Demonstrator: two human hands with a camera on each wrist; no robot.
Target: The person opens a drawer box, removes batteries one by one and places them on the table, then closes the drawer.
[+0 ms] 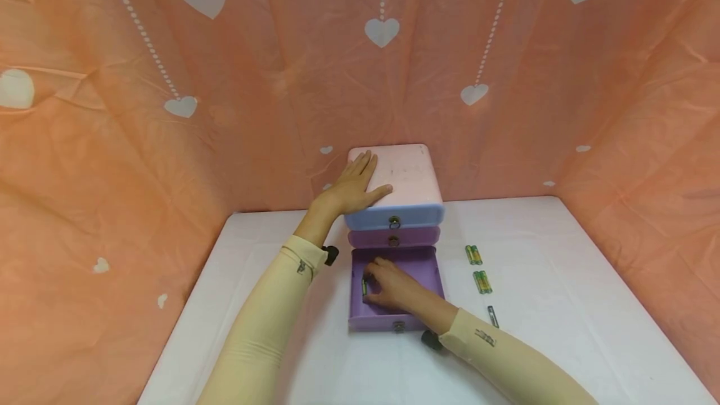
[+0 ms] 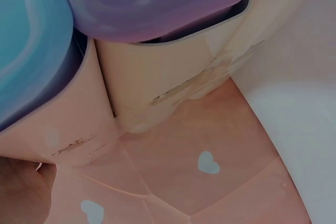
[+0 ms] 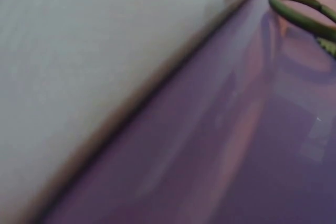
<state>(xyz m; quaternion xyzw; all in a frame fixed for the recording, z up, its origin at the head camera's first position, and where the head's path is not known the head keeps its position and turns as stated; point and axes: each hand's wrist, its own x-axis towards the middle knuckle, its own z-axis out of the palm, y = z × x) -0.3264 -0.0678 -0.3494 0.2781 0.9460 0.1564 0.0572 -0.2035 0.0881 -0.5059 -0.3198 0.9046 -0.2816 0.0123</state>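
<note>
Against the back stands a small chest of drawers [image 1: 407, 174] with a pink top and a blue upper drawer front. My left hand [image 1: 353, 189] rests flat on its top near the left edge, thumb spread. The lowest purple drawer [image 1: 430, 267] is pulled far out, and the purple drawer above it [image 1: 416, 237] sticks out a little. Inside the lowest drawer, at its left wall, my right hand [image 1: 394, 286] pinches green batteries [image 1: 364, 287] between thumb and fingers. The fingers partly hide them. The right wrist view shows the purple drawer front with a ring pull [image 3: 296, 11].
On the white table [image 1: 540, 255], right of the chest, lie a pair of green-and-gold batteries [image 1: 474, 255] and another pair [image 1: 482, 282] nearer me. A slim silver item [image 1: 492, 316] lies close to my right sleeve. An orange curtain [image 1: 281, 111] with hearts hangs behind the chest.
</note>
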